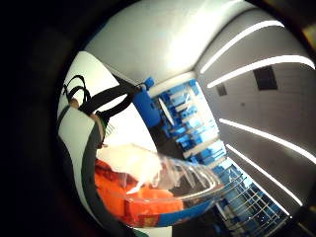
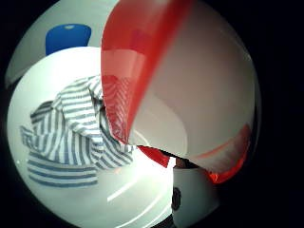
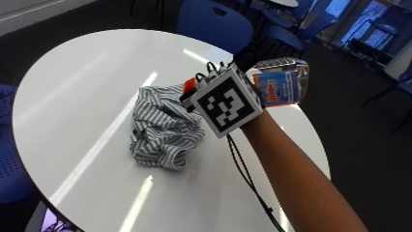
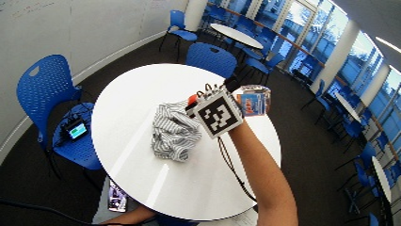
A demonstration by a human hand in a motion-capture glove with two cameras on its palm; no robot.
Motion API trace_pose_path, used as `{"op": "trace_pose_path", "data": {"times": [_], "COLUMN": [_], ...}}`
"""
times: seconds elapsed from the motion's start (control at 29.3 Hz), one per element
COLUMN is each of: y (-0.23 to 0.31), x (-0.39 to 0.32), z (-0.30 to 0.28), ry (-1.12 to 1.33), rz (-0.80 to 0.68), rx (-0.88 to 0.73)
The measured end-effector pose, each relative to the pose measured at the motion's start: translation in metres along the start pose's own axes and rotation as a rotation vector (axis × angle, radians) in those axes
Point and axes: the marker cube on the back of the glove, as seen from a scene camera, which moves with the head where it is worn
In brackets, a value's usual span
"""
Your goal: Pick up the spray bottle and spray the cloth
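The clear plastic spray bottle with its orange-and-blue label is up off the round white surface, lying roughly level, red nozzle end towards the crumpled blue-and-white striped cloth mid-surface. The gloved right hand has its fingers curled round the bottle. I'd say the spray head sits just above the cloth's near edge, already aimed that way.

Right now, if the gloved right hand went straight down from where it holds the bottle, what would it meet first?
Probably the striped cloth or the table beside it. The right hand holds the spray bottle above the cloth's edge; depth is unclear.
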Motion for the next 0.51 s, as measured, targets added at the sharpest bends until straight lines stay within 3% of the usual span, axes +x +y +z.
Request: {"op": "trace_pose_path", "data": {"times": [0.31, 0.51], "y": [0.009, -0.004], "x": [-0.015, -0.002], "z": [0.002, -0.003], "ry": [0.029, -0.009], "rz": [-0.03, 0.057], "rx": [-0.012, 0.009]}}
